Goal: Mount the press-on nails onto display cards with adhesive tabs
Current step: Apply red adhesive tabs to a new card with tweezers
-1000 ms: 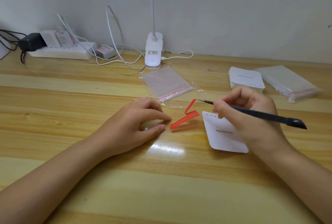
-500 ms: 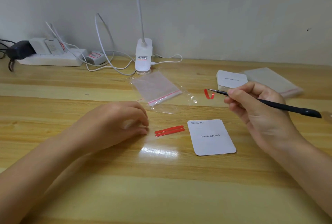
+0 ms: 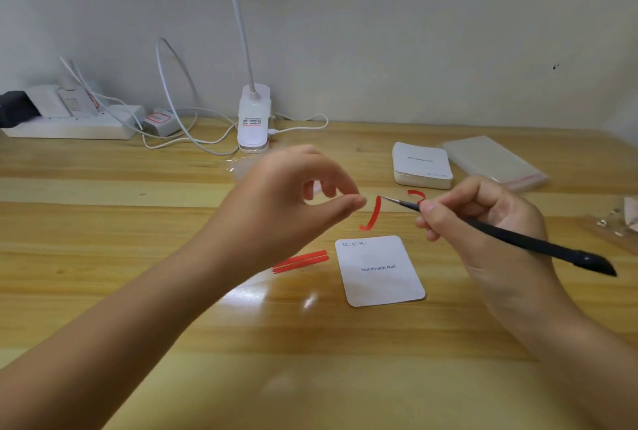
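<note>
Head view: a white card [image 3: 379, 271] printed "Handmade Nail" lies flat on the wooden worktop [image 3: 138, 222]. Two red strips [image 3: 300, 261] lie side by side just left of the card, as half a second ago. Above the card, off the worktop, a curled red strip [image 3: 373, 214] hangs from the fine tip of a black tool [image 3: 511, 240]; it hung as a small loop earlier and now trails longer. A second red curl [image 3: 416, 194] shows just beyond the fingers holding the tool. The right hand [image 3: 483, 222], right of the card, keeps a closed grip on the tool, fingers pinching it near the tip. The left hand [image 3: 286, 198] has risen from the worktop and now hovers up and left of the card, thumb and fingers curved toward the hanging strip, holding nothing, not touching it. Behind the card sit a stack of cards [image 3: 422, 164], clear bags [image 3: 493, 160], a lamp base [image 3: 253, 119] and a power strip [image 3: 69, 126].
</note>
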